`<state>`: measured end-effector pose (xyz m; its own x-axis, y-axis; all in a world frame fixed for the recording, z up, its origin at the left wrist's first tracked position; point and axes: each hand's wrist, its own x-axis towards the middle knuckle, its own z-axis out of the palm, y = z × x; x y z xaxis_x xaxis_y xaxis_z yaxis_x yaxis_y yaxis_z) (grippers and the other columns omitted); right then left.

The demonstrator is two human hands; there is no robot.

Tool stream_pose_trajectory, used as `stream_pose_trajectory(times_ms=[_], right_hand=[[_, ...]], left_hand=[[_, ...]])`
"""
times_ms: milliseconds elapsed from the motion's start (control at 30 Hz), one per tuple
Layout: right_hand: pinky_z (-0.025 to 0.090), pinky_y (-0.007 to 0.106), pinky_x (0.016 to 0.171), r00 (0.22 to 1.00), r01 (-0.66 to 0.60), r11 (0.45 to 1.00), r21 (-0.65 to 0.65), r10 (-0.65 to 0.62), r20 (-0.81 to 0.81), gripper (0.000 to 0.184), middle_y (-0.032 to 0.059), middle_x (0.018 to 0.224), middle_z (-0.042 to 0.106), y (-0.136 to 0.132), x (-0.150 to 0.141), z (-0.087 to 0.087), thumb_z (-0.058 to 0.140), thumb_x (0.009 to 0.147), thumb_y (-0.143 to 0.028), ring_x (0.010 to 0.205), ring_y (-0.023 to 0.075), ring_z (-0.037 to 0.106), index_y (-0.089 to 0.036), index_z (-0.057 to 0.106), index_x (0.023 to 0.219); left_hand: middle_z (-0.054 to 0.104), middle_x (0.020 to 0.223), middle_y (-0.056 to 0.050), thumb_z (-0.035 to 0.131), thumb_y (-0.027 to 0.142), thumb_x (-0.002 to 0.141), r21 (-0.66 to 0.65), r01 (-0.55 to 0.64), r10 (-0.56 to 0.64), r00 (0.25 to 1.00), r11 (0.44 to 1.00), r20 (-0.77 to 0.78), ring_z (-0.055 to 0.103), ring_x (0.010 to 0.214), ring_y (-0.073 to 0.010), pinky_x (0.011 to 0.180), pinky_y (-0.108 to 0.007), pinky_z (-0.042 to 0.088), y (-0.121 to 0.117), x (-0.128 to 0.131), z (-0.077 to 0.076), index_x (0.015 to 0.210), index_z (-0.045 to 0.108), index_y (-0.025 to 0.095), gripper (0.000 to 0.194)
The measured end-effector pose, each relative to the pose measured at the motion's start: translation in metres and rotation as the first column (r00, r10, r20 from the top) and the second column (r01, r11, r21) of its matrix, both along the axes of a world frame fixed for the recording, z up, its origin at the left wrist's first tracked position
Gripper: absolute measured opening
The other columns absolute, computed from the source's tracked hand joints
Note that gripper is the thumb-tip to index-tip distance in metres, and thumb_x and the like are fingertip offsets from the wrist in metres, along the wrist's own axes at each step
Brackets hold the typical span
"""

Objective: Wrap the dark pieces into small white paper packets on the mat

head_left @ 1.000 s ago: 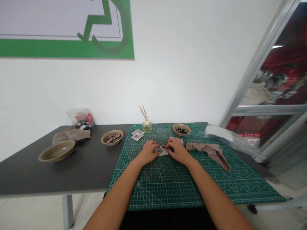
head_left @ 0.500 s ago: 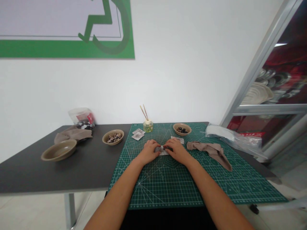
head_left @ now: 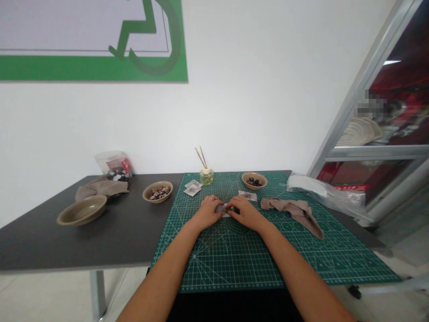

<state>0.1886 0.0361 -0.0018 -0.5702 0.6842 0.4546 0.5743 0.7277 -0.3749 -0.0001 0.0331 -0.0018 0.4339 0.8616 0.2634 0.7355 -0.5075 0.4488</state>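
Between my hands, on the green cutting mat point(head_left: 248, 264), lies a small whitish-grey printed paper square point(head_left: 226, 214), mostly covered by fingers. My left hand point(head_left: 209, 212) pinches its left side with thumb and fingertips. My right hand point(head_left: 246, 212) is closed at its right side, its fingertips almost meeting the left ones. A small dark piece point(head_left: 236, 209) shows under the right fingers; its kind I cannot make out. Similar printed squares point(head_left: 192, 191) lie behind my left hand, and another printed square point(head_left: 248, 196) sits just behind my right hand.
A bowl of dark pieces point(head_left: 254, 175) and a reed diffuser point(head_left: 207, 177) stand at the mat's back. Right lie a brown cloth point(head_left: 295, 209) and a plastic bag point(head_left: 330, 194). Left are a bowl of brown pieces point(head_left: 147, 195), a larger bowl point(head_left: 80, 213), another cloth point(head_left: 115, 187) and a clear jar point(head_left: 109, 161).
My right fingers have shifted slightly left, closer to the left ones. A pale raised bit between the fingertips no longer stands up. The other things lie as before.
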Motion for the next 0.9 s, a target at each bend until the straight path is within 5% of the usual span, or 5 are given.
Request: stream_pose_trajectory(times_ms=[200,367,567,767,900], right_hand=[[0.038,0.037,0.083,0.991,0.128,0.991,0.038,-0.127,-0.033,0.007,0.0046,0.083,0.058,0.004,0.004,-0.002,0.058,0.076,-0.013,0.087,0.0202,0.049,-0.017,0.060,0.081],[0.039,0.034,0.081,1.000,0.005,1.000,-0.002,-0.005,-0.016,0.012,0.0037,0.085,0.059,0.000,0.001,-0.001,0.058,0.075,-0.009,0.085,0.0182,0.050,-0.018,0.060,0.083],[0.038,0.037,0.082,0.993,0.114,0.993,0.010,-0.113,-0.033,0.014,0.0044,0.082,0.058,0.007,0.004,-0.004,0.057,0.074,-0.007,0.086,0.0191,0.050,-0.017,0.062,0.081],[0.042,0.030,0.074,0.997,-0.054,0.994,-0.094,0.049,-0.053,0.015,0.0029,0.083,0.057,-0.001,0.000,0.002,0.055,0.075,-0.006,0.081,0.0158,0.052,-0.018,0.063,0.082],[0.041,0.033,0.078,0.998,0.014,0.999,-0.048,-0.017,-0.062,0.018,0.0035,0.082,0.058,0.002,0.000,0.001,0.055,0.073,-0.004,0.084,0.0176,0.051,-0.018,0.062,0.082]], left_hand=[[0.056,0.102,-0.006,0.061,0.021,0.074,-0.018,-0.012,0.011,1.000,1.000,-0.003,0.048,0.099,-0.0220,0.090,-0.037,0.039,-0.001,0.000,0.001,0.101,0.064,0.018,0.027],[0.056,0.103,-0.007,0.058,0.018,0.075,0.006,0.001,-0.001,1.000,1.000,-0.004,0.048,0.100,-0.0216,0.090,-0.037,0.039,0.000,0.000,-0.001,0.101,0.064,0.017,0.026],[0.056,0.104,-0.006,0.051,0.009,0.075,0.008,0.018,-0.018,1.000,1.000,-0.021,0.047,0.101,-0.0202,0.091,-0.037,0.038,0.005,-0.002,-0.006,0.102,0.062,0.017,0.030],[0.056,0.103,-0.007,0.050,0.007,0.074,0.022,0.028,-0.028,1.000,0.999,-0.007,0.047,0.100,-0.0205,0.091,-0.037,0.038,0.005,-0.003,-0.008,0.102,0.063,0.017,0.032],[0.057,0.102,-0.006,0.046,0.002,0.072,0.028,0.038,-0.038,0.999,0.999,0.007,0.047,0.099,-0.0197,0.090,-0.035,0.038,0.007,-0.003,-0.011,0.101,0.063,0.017,0.037]])
